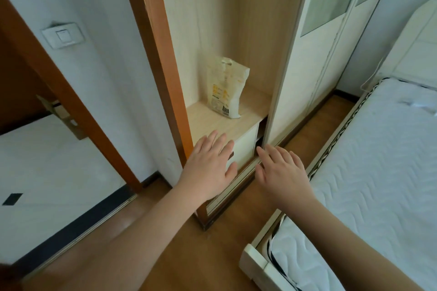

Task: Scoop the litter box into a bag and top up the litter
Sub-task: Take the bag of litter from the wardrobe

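Note:
A cream and yellow litter bag (227, 88) with a cut-out handle stands upright on a light wooden shelf (212, 120) inside an open wardrobe. My left hand (209, 164) is stretched out flat below the shelf's front edge, fingers apart, holding nothing, in front of a white drawer (244, 146). My right hand (281, 170) is also flat and spread, its fingertips near the edge of the white sliding door (305, 78). No litter box or scoop is in view.
A bed with a white quilted mattress (378, 160) fills the right side, close to the wardrobe. A brown wooden door frame (71, 101) and a doorway onto white floor tiles are on the left. A light switch (62, 35) is on the wall. The floor here is wooden.

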